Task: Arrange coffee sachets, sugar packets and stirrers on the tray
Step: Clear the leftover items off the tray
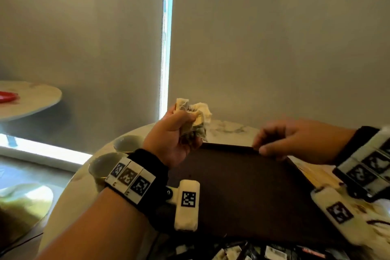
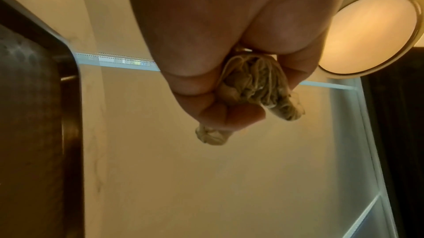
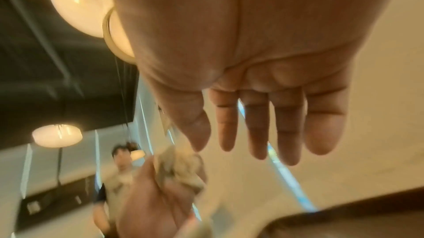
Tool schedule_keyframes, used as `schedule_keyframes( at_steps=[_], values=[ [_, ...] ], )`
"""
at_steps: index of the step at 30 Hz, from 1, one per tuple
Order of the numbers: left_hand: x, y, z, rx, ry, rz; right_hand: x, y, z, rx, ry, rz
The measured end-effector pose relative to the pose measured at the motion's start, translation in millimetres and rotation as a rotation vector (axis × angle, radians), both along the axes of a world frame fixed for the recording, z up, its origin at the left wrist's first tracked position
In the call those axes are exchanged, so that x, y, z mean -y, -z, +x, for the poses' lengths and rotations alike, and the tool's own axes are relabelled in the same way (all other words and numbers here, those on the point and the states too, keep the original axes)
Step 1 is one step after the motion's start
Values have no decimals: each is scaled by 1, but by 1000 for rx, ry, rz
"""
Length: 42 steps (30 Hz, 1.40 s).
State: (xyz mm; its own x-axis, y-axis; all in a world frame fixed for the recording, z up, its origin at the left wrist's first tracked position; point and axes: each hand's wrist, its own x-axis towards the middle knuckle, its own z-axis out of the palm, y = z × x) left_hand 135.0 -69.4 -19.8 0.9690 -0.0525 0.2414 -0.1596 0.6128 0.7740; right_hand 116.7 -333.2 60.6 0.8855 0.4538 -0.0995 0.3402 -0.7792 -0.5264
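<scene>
Gripping a crumpled cloth [image 1: 195, 119], left hand [image 1: 173, 137]; right hand [image 1: 289, 139], fingers relaxed, touching the dark tray [image 1: 242, 192] rim.

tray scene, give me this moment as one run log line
left hand: grips crumpled cloth above tray | right hand: open, fingers at tray's far rim | tray: bare | sachets: on table, near edge

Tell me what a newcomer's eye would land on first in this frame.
First, the left hand, raised over the far-left corner of the dark tray, gripping a crumpled cloth. Next, the right hand, fingers straight in the wrist view, reaching at the tray's far edge. The tray is bare, with a heap of packets waiting at its near edge.
</scene>
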Motion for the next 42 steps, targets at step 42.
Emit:
schedule_keyframes(
  at_steps=[42],
  values=[
    [-13,20,5,-3,-230,230,-106,14,33,17,323,783]
  ],
)
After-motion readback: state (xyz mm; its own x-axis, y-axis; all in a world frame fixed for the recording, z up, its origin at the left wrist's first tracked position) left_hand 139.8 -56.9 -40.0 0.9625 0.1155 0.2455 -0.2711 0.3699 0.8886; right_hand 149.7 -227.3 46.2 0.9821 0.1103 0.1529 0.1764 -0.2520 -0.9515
